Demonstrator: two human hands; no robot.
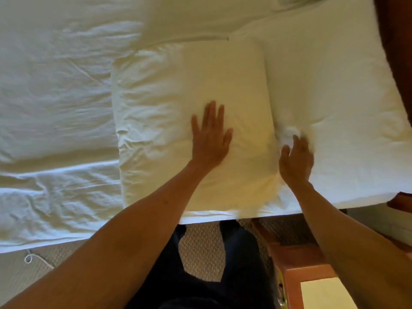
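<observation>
A white pillow (169,103) lies on the bed near its head end, and a second white pillow (330,103) lies right beside it, against the headboard side. My left hand (210,136) lies flat on the first pillow, fingers straight and spread, palm down. My right hand (296,160) is at the seam between the two pillows, touching the edge of the second one. Its fingers are blurred and loosely extended, holding nothing that I can see.
A rumpled white sheet (55,108) covers the bed to the left. A dark wooden headboard (396,52) runs along the right. A wooden nightstand (301,264) stands at lower right. My dark trouser legs (200,275) stand on patterned carpet (200,246) by the bed edge.
</observation>
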